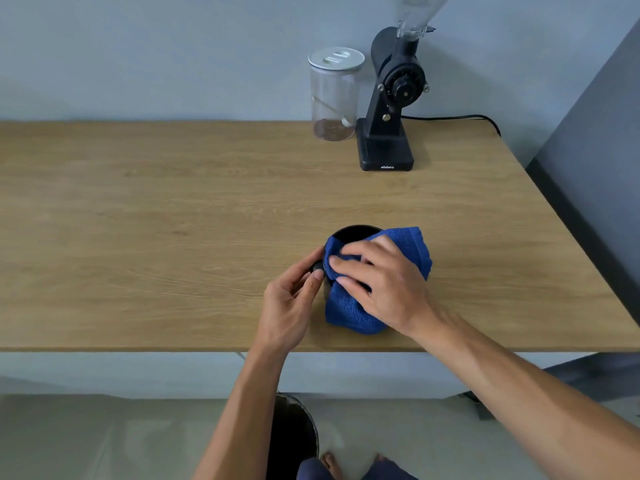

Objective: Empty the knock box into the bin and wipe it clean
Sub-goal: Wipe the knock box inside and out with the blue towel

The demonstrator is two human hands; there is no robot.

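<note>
A black round knock box stands upright on the wooden table near its front edge. A blue cloth is draped over its rim and near side, hiding most of it. My right hand presses the cloth against the box's rim and wall. My left hand grips the box's left side, thumb and fingers at the end of its bar. A dark bin stands on the floor under the table's front edge, partly hidden by my left forearm.
At the back of the table stand a black coffee grinder and a clear lidded jar with grounds at the bottom. The grinder's cable runs right. A grey wall panel borders the table's right side.
</note>
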